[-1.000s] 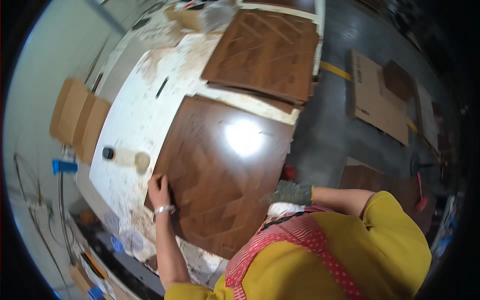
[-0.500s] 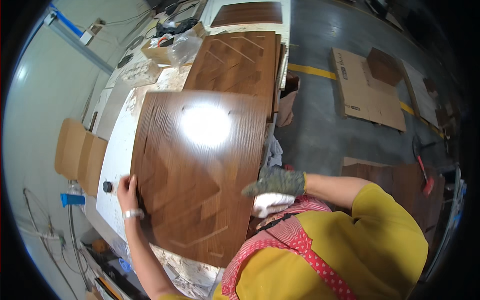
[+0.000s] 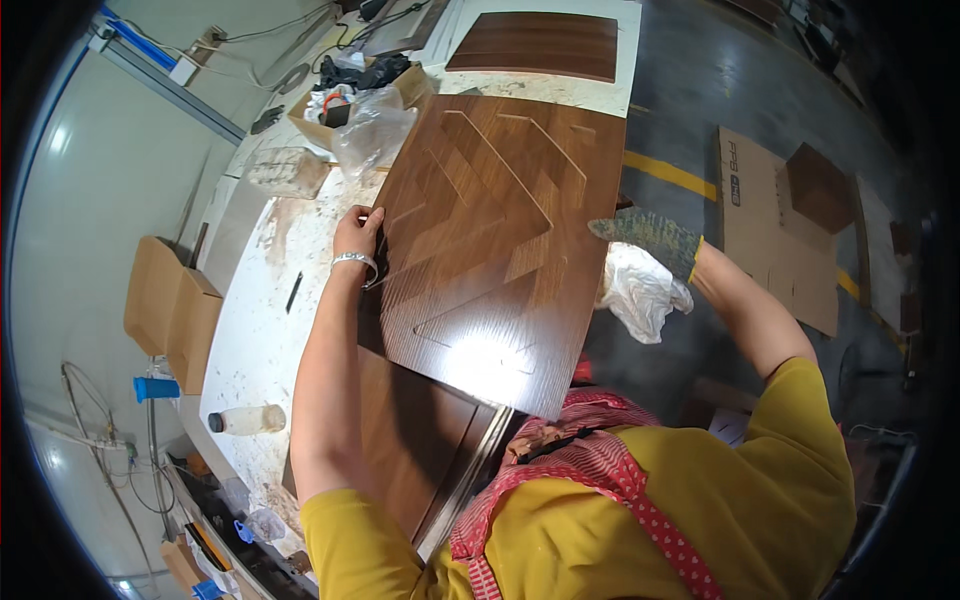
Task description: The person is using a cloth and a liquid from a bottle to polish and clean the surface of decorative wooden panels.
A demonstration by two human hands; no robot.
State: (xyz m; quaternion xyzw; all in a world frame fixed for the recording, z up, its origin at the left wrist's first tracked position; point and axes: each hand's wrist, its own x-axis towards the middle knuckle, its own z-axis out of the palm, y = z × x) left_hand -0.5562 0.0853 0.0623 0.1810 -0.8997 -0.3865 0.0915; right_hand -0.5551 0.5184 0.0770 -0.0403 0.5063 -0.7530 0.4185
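A brown wood-grain panel [image 3: 480,240] with angular grooves in its face is held between my hands, its near end raised over the bench and a bright reflection on it. My bare left hand [image 3: 357,235], a bracelet at its wrist, grips the left edge with fingers curled over. On the right edge my gloved right hand [image 3: 655,240] is closed, thumb on top and its other fingers partly hidden. A crumpled white cloth [image 3: 645,295] hangs beneath that glove, seemingly held with the panel. Below the near end lies another brown panel [image 3: 405,430], in shadow.
Another brown panel [image 3: 535,45] lies at the bench's far end. On the white bench [image 3: 255,330] are a bottle with a black cap [image 3: 250,420], a wrapped block [image 3: 287,170] and a cardboard box of bags [image 3: 315,130]. Flattened cardboard [image 3: 770,220] covers floor at right.
Both hands and the panel have moved away from me, over the farther panels. The panel beneath the near end now shows, and the cloth hangs out at the right. The bottle is uncovered.
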